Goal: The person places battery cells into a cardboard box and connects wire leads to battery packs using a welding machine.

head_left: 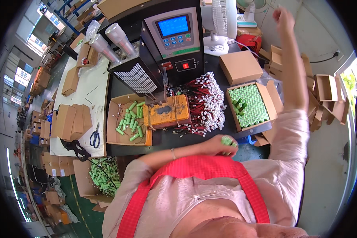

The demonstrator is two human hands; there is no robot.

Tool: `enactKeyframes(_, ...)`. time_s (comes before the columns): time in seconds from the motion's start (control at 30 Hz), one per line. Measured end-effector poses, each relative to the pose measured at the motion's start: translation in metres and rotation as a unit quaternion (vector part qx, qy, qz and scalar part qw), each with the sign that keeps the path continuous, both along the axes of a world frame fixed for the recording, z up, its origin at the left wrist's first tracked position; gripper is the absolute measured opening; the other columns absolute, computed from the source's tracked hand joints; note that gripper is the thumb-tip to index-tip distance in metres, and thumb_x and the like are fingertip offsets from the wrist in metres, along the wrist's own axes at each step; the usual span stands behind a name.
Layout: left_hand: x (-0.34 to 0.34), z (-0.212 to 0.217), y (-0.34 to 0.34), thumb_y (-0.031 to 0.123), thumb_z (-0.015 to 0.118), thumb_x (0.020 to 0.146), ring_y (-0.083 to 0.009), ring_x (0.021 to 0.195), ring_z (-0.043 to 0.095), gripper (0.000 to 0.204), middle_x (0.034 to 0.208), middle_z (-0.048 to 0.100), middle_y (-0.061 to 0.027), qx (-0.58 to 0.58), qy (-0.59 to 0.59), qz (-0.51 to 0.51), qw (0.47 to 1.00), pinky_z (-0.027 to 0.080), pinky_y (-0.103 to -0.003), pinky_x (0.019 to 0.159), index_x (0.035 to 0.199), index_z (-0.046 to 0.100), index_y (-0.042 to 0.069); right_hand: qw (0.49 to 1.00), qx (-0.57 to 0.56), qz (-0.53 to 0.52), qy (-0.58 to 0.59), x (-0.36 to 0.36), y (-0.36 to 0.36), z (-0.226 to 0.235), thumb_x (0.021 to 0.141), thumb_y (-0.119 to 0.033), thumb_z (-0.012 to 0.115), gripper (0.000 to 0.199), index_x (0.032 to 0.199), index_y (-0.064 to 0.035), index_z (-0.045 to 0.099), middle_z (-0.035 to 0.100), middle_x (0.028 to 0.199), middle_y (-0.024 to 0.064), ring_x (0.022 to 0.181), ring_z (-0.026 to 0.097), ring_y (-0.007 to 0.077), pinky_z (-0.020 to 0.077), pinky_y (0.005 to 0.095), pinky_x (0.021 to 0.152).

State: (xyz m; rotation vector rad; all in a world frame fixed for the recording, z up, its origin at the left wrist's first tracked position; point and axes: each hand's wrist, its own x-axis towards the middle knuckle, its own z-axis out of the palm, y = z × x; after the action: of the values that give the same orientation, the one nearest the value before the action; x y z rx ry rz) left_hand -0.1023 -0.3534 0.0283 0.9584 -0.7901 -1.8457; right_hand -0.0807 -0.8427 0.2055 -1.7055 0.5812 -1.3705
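Your left hand is wrapped around several green battery cells, on your side of the orange block and to its right. Your right hand is raised well beyond the block, far to its right, with the fingers curled; you cannot tell from this view whether it holds anything. Just right of the block you have a heap of red wires with white connectors, and farther right an open carton packed with upright green cells. Just left of the block, a shallow cardboard box holds loose green cells on the black desk. Behind the block stands a black machine with a lit blue display
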Motion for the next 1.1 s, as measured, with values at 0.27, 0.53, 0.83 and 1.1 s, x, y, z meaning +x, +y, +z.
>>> enactKeyframes(0.27, 0.042, -0.047, 0.083, 0.012, 0.070, 0.078, -0.0073, 0.083, 0.057, 0.026, 0.093, 0.064, -0.0018, -0.023, -0.157, 0.080, 0.984, 0.046, -0.022, 0.077, 0.100, 0.062, 0.001, 0.937, -0.173, 0.166, 0.253, 0.040, 0.252, -0.099, 0.080, -0.024, 0.065, 0.029, 0.072, 0.0031, 0.061, 0.058, 0.060, 0.0119, 0.050, 0.054, 0.0204, 0.0428, 0.0350, 0.051)
enactKeyframes(0.53, 0.034, -0.081, 0.086, 0.012, 0.068, 0.079, -0.0084, 0.089, 0.056, 0.032, 0.099, 0.063, -0.0019, -0.110, -0.134, 0.085, 0.981, 0.045, -0.024, 0.081, 0.108, 0.060, 0.001, 0.796, -0.325, 0.248, 0.445, 0.056, 0.272, -0.128, 0.076, -0.023, 0.060, 0.020, 0.080, -0.0049, 0.065, 0.063, 0.075, 0.0154, 0.074, 0.061, 0.0341, 0.0494, 0.0411, 0.068)
enactKeyframes(0.83, 0.035, -0.071, 0.103, 0.010, 0.067, 0.080, -0.0111, 0.091, 0.058, 0.027, 0.099, 0.064, -0.0051, -0.137, -0.130, 0.084, 0.978, 0.045, -0.025, 0.083, 0.105, 0.061, 0.000, 0.792, -0.475, 0.055, 0.379, 0.020, 0.313, -0.064, 0.078, -0.016, 0.056, 0.012, 0.077, -0.0052, 0.061, 0.060, 0.078, 0.0090, 0.075, 0.060, 0.0266, 0.0494, 0.0371, 0.065)
enactKeyframes(1.1, 0.062, 0.000, 0.105, -0.004, 0.056, 0.079, -0.0177, 0.084, 0.061, 0.019, 0.095, 0.063, -0.0128, -0.047, -0.096, 0.247, 0.963, 0.051, -0.028, 0.072, 0.097, 0.056, -0.002, 0.952, 0.186, 0.178, 0.164, -0.060, 0.355, -0.113, 0.084, -0.019, 0.062, 0.018, 0.085, -0.0012, 0.064, 0.064, 0.070, 0.0029, 0.064, 0.057, 0.0066, 0.0437, 0.0208, 0.055)
